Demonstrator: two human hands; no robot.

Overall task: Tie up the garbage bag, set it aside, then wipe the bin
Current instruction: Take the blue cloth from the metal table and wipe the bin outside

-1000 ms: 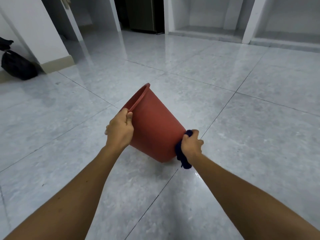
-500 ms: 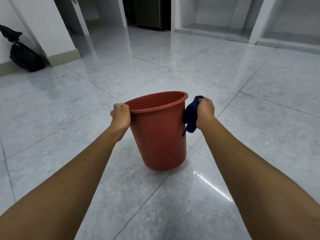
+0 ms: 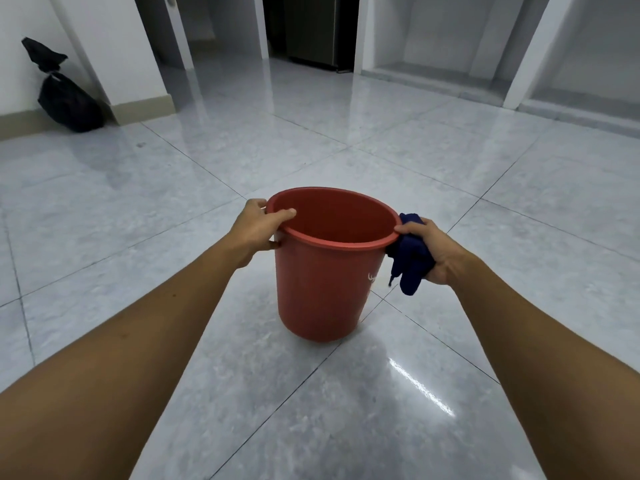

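Observation:
A red plastic bin point(image 3: 322, 289) stands upright on the tiled floor in front of me, its inside bare and nothing in it. My left hand point(image 3: 256, 226) grips the bin's left rim, thumb hooked over the edge. My right hand point(image 3: 433, 251) holds a crumpled dark blue cloth point(image 3: 410, 261) against the right side of the rim, thumb touching the rim. A tied black garbage bag point(image 3: 67, 98) sits far off at the back left, against the wall.
Glossy grey floor tiles point(image 3: 381, 393) spread all around the bin. A white wall corner with a beige skirting point(image 3: 142, 109) stands beside the bag. A dark doorway point(image 3: 311, 29) and white alcoves point(image 3: 450, 39) lie at the back.
The bin went from tilted on its side to upright on the floor. My right hand with the cloth moved from the bin's base up to the right rim.

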